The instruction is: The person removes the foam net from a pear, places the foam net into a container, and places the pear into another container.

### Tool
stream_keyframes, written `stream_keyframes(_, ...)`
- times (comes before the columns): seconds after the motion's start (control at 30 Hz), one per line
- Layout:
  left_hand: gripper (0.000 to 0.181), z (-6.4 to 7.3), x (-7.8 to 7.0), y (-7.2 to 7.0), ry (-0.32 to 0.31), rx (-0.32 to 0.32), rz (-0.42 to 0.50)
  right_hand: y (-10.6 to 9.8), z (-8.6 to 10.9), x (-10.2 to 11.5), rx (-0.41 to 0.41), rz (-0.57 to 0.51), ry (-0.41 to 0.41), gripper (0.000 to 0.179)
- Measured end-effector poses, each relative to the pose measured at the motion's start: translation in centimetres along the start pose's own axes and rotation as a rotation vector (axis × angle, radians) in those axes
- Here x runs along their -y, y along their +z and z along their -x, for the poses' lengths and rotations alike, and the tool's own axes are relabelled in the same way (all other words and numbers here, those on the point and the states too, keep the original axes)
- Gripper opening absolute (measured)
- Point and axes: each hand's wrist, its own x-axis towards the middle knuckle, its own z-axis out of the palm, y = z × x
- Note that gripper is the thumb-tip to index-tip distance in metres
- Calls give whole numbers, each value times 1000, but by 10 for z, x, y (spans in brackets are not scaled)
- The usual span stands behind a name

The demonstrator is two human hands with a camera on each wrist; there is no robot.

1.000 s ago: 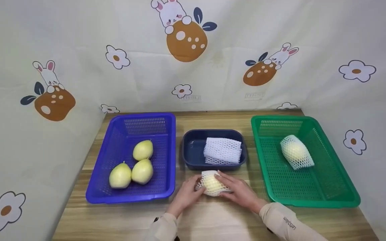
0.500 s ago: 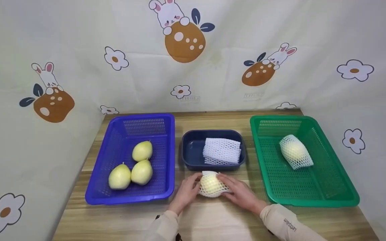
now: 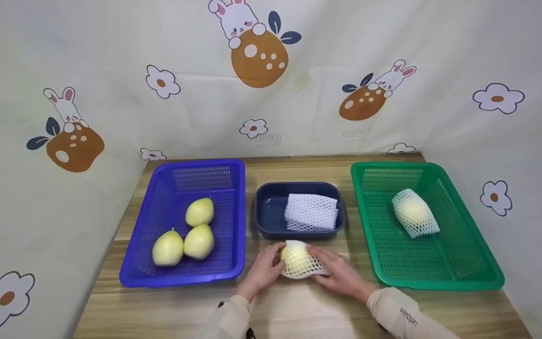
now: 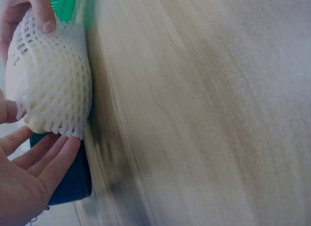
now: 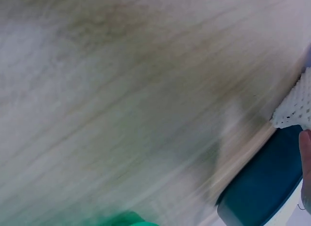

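Between both hands, a pear (image 3: 293, 258) sits in a white foam fruit net (image 3: 306, 269) above the front part of the table. My left hand (image 3: 265, 266) holds the pear at its left end; in the left wrist view its fingertips (image 4: 73, 144) touch the net's open edge. A small bare part of the pear (image 4: 36, 124) shows there. My right hand (image 3: 341, 273) grips the right end of the net, its thumb (image 4: 47, 22) pressed on the mesh. The right wrist view catches only a corner of the net (image 5: 296, 104) and part of a finger.
Left stands a blue basket (image 3: 240, 221) with three bare pears (image 3: 168, 248). A dark blue tray (image 3: 271, 212) behind my hands holds flat foam nets (image 3: 311, 212). On the right, a green basket (image 3: 370, 235) contains one netted pear (image 3: 415, 213). Patterned cloth (image 3: 308, 108) backs the wooden table.
The net's left end no longer sticks out past the pear, and a bit of bare pear shows at the left. The net spreads wider toward my right hand. Both hands have shifted only slightly.
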Motion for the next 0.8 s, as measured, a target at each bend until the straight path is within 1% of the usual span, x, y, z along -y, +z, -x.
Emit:
stream_keyframes(0.1,40,1,1,0,16,0,-9,0,0,1,12,2,-17,67)
stream_keyframes(0.23,41,1,1,-1,42,-2,-15,1,-1,1,-21,-5,-16,57)
stream_keyframes(0.3,42,1,2,-1,40,5,-21,2,-2,1,-38,-1,-16,52)
stream_keyframes(0.37,44,1,1,-1,33,19,-32,1,-3,1,-36,4,-9,52)
stream_keyframes(0.47,46,1,1,-2,13,35,-38,-1,-5,2,7,19,14,61)
stream_keyframes(0.6,47,0,-1,-2,7,33,-36,-3,-11,6,123,6,72,75)
stream_keyframes(0.67,48,0,-1,-1,5,35,-40,-2,-14,8,168,-5,87,74)
stream_keyframes(0.73,48,0,-1,0,7,42,-43,-2,-16,9,180,-1,79,70)
stream_keyframes(0.8,49,-1,-1,0,11,49,-48,-1,-16,10,155,11,52,65)
